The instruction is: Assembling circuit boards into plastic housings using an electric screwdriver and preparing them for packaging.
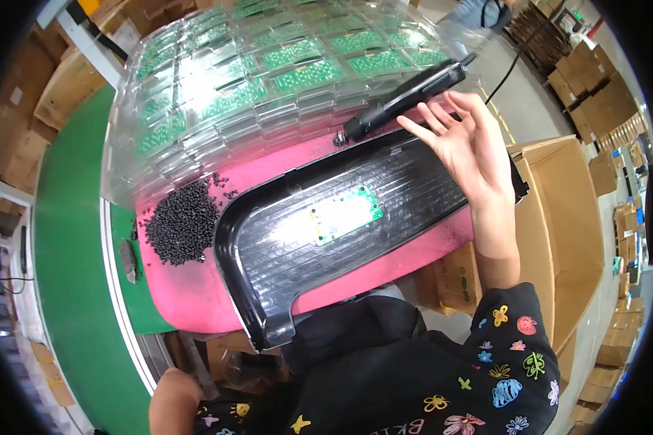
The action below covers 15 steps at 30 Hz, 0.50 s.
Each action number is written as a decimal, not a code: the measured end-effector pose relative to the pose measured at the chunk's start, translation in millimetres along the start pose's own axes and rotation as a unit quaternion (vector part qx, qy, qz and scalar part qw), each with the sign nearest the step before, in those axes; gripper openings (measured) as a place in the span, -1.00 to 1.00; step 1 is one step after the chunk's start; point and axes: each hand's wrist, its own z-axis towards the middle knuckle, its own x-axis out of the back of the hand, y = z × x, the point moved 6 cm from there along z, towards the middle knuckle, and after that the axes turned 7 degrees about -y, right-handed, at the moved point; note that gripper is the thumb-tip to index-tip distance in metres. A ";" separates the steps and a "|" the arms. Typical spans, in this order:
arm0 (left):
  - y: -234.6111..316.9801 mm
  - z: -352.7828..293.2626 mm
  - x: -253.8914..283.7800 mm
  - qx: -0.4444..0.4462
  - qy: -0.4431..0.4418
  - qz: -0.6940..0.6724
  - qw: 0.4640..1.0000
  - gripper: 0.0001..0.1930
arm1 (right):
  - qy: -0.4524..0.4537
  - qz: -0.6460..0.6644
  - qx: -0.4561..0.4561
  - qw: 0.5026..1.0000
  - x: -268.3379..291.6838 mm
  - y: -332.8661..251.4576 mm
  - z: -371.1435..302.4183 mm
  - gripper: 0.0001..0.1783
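Note:
My right hand is raised over the right end of a long black plastic housing, palm up, its fingers spread and holding nothing. Just beyond my fingertips is a black electric screwdriver, tilted with its tip toward the lower left; whether a finger touches it I cannot tell. Inside the housing lies a green circuit board, partly washed out by glare, with dark dots near its corners. Of my left arm only bare skin and a sleeve show at the lower left; that hand is out of the picture.
A pink mat lies under the housing on a green bench. Small black screws are heaped at its left. Behind stand stacked clear trays of circuit boards. An open cardboard box stands at right; a dark cord hangs behind the screwdriver.

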 end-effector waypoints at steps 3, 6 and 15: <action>-48.7 28.6 7.3 -0.003 -0.018 -0.184 0.983 -0.72 | 0.044 0.006 0.032 0.998 12.4 -0.4 -13.9 -0.66; -59.4 53.9 -6.2 -0.031 0.007 -0.172 0.985 -0.72 | 0.001 -0.033 0.031 0.999 18.1 -7.3 -20.2 -0.50; -35.6 42.5 -26.5 -0.127 0.057 -0.153 0.978 -0.61 | -0.082 -0.143 0.169 0.972 -19.5 -31.3 -48.4 -0.42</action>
